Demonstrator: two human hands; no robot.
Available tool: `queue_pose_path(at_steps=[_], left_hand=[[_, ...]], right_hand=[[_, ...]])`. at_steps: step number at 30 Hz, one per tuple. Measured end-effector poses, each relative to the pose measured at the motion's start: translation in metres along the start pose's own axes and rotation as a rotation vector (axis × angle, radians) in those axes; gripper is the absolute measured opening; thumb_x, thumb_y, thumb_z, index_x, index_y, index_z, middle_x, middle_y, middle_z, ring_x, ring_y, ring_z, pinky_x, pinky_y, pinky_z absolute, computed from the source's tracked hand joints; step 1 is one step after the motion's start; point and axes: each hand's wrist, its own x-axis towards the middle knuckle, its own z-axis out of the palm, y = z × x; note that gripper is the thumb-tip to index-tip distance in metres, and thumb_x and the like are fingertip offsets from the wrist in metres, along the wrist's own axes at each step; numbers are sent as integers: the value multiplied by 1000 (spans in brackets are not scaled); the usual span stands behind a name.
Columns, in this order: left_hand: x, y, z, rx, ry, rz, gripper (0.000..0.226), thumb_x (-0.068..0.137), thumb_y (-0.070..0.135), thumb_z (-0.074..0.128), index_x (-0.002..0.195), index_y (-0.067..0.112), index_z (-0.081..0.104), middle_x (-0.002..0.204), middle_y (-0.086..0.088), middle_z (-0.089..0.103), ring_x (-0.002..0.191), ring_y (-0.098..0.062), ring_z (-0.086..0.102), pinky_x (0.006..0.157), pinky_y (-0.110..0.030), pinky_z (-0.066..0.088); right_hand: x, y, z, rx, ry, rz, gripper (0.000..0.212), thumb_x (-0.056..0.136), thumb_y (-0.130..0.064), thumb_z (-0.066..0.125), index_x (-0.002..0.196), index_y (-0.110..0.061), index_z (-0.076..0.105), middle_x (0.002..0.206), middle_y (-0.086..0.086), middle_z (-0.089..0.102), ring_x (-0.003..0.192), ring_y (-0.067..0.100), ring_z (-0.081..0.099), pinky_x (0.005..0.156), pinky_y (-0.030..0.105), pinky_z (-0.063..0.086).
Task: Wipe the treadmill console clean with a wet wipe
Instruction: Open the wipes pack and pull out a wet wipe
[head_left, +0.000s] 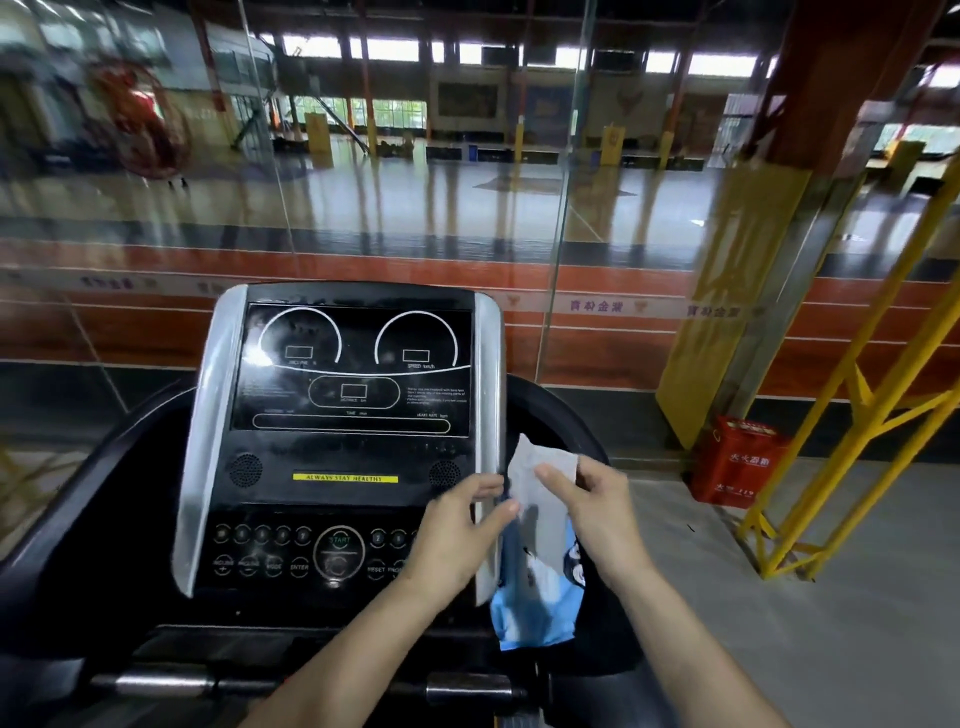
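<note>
The treadmill console (343, 441) fills the middle of the view, black with silver side strips, a dark display above and a button panel below. A white wet wipe (540, 475) is held up at the console's lower right edge. My left hand (457, 535) pinches its left edge and my right hand (592, 504) pinches its right side. A blue and white wipe pack (540, 608) sits below the wipe, on the right side of the console. The wipe hangs apart from the display.
A glass wall stands just behind the console. A red box (737, 462) sits on the floor at right, beside a yellow metal frame (852, 415). The black handrail (93, 493) curves around the console, with a grip bar (291, 686) at the bottom.
</note>
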Motion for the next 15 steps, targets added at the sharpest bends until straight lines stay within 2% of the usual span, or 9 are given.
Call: queue_pose_path(at_steps=[2, 4, 6, 10, 13, 15], left_hand=[[4, 4, -9, -160, 45, -60, 23, 92, 33, 78, 114, 29, 72, 109, 17, 75, 110, 7, 64, 93, -14, 47], [6, 6, -22, -292, 117, -122, 20, 91, 25, 79, 108, 27, 71, 108, 12, 76, 112, -2, 66, 93, -17, 50], [7, 7, -39, -376, 143, -185, 25, 92, 23, 78, 114, 27, 66, 117, 8, 73, 114, -4, 65, 93, -18, 48], [7, 1, -76, -465, 50, -269, 32, 97, 35, 71, 125, 38, 56, 120, 6, 74, 111, -7, 69, 89, -25, 50], [13, -8, -101, -500, 46, -278, 30, 99, 33, 68, 127, 40, 56, 116, 0, 77, 107, -15, 73, 98, -40, 56], [17, -12, -121, -560, 76, -276, 30, 101, 24, 67, 128, 34, 57, 111, -3, 78, 104, -18, 74, 98, -39, 57]], right_hand=[[5, -15, 12, 30, -38, -6, 7, 95, -21, 76, 98, -20, 82, 92, 3, 81, 89, 21, 76, 81, 41, 58], [11, -27, 26, 69, -74, -3, 6, 94, -19, 77, 97, -19, 82, 96, 5, 81, 92, 23, 76, 84, 45, 59], [17, -37, 39, 101, -104, 1, 5, 94, -17, 77, 97, -16, 81, 96, 7, 81, 91, 23, 76, 84, 45, 59], [25, -60, 71, 147, -176, 30, 8, 93, -13, 76, 101, -11, 80, 97, 7, 82, 94, 27, 78, 80, 36, 61], [33, -74, 99, 179, -235, 36, 14, 92, -9, 76, 105, -6, 79, 102, 12, 81, 102, 37, 76, 92, 49, 60], [42, -82, 118, 185, -239, 29, 16, 91, -7, 77, 107, -4, 77, 103, 15, 80, 103, 40, 74, 94, 51, 58]])
